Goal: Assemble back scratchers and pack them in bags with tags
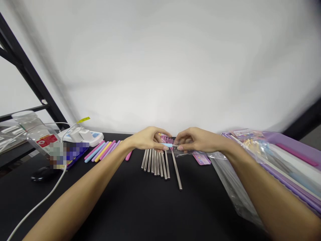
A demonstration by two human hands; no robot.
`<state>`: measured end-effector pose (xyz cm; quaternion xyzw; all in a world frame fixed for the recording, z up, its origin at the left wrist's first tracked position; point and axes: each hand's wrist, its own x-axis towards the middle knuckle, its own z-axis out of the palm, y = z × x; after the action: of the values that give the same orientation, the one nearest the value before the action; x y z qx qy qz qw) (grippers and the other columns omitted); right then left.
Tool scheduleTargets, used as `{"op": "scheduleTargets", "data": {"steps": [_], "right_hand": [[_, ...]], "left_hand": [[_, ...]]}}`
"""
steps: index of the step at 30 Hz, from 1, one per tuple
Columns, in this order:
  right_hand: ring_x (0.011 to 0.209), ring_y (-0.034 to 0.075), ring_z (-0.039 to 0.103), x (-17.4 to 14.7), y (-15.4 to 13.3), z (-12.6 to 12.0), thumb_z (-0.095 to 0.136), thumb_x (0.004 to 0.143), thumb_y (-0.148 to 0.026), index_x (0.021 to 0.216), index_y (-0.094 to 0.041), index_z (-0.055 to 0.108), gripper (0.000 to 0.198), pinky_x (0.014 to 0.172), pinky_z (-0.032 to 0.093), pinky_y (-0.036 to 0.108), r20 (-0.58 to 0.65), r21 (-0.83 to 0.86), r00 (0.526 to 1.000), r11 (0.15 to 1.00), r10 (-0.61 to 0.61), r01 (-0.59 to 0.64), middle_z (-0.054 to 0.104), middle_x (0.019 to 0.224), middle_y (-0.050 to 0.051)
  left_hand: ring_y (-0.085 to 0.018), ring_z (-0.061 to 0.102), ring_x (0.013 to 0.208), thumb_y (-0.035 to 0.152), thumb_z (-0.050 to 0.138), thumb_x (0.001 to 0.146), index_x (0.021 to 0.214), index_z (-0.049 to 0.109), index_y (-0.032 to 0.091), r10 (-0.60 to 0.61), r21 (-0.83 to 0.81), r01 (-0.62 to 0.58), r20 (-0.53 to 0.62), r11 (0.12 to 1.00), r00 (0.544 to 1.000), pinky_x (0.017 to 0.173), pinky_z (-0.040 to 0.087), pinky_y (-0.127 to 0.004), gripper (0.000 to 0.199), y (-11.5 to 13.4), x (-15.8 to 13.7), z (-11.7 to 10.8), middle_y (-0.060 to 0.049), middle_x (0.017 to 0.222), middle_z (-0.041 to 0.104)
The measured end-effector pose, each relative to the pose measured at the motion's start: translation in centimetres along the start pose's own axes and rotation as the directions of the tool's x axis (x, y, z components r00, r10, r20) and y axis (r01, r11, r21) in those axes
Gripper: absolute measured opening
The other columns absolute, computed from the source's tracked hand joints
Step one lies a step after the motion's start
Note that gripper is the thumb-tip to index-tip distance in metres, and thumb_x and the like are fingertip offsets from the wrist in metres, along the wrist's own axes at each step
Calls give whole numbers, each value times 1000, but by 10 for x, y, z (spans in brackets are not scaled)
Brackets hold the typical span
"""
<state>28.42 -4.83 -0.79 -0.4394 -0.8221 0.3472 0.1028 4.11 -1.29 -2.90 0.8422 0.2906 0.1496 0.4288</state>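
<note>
Light-blue and smooth, a slim stick [167, 145] was found between the two hands above the black counter [150, 207], near the foot of the white wall [160, 67]. Its long axis ran nearly level from left to right across the view, one end toward each hand. The left hand [150, 139] had its grip pinching the stick between thumb and fingers. The right hand [190, 140] had its grip closed at the stick's right end, thumb and forefinger pressed on a short greyish piece [175, 146], partly hidden by the fingertips.

Below the hands, slender silver metal rods [156, 164] lay side by side in a slight fan, near ends toward the wearer. One separate silver rod [177, 172] lay right of them, extending nearer the wearer and slanting slightly right. Pink, yellow, blue and lilac sticks [101, 150] lay in a slanted row beyond the left forearm. A pink-and-purple printed card [202, 158] lay just beyond the right wrist, beside clear plastic packaging [234, 187].
</note>
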Motion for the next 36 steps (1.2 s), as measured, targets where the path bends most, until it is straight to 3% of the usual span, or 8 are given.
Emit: {"op": "scheduleTargets", "data": {"steps": [4,8,12,14,19,25,30,36], "right_hand": [[74,21,70,0,1,0,67,81,-41,101,-14,67,34,67,51,30,-14,31,1000,1000,-1,1,74,83,8],[74,21,70,-1,1,-1,68,80,-40,102,-15,67,34,67,51,30,-31,29,999,999,24,-23,74,82,8],[78,21,70,0,-2,2,67,82,-43,106,-15,67,37,69,51,30,15,36,1000,999,-5,4,75,86,8],[78,21,69,1,-2,2,66,82,-45,107,-15,67,39,68,50,30,18,23,1000,1000,-21,21,75,87,8],[77,22,68,0,-1,1,67,80,-52,107,-14,68,47,67,49,30,-6,8,1000,1000,9,-9,74,85,9],[72,19,64,1,-4,4,63,83,-50,107,-16,68,42,62,46,28,9,19,1000,999,-30,30,72,83,7],[69,17,61,0,-5,3,64,81,-52,102,-16,70,43,60,43,26,-2,-25,1000,999,-24,24,69,78,5],[63,13,51,3,-7,6,62,83,-48,93,-15,72,36,55,35,24,-4,-124,998,990,-66,65,64,74,3]], "left_hand": [[-22,72,81,45,72,79,108,72,13,24,56,-21,-51,998,998,71,56,-30,43,6,0,1,-11,86,76],[-21,70,101,32,77,76,121,67,18,34,-75,-34,2,997,999,90,54,-32,49,6,-1,-2,-10,113,73],[-20,73,74,41,79,73,116,68,13,-23,-91,16,-83,996,996,73,57,-31,53,3,2,0,-9,78,76],[-20,73,72,43,80,71,112,69,12,-11,-64,3,-120,998,993,70,57,-30,52,2,3,1,-9,74,75],[-20,71,97,31,76,78,121,66,15,31,-218,-27,14,976,999,90,55,-36,47,2,1,-4,-13,112,73],[-17,69,60,39,82,70,102,72,10,28,-119,-49,-173,992,984,62,56,-27,45,3,5,5,-7,65,72],[-19,72,88,33,77,77,111,71,14,56,-247,-60,-22,967,998,83,57,-33,39,-2,6,4,-12,100,75],[-18,71,70,26,80,72,85,72,9,-17,-255,0,-64,967,998,68,58,-30,24,-4,7,7,-11,76,74]]}}
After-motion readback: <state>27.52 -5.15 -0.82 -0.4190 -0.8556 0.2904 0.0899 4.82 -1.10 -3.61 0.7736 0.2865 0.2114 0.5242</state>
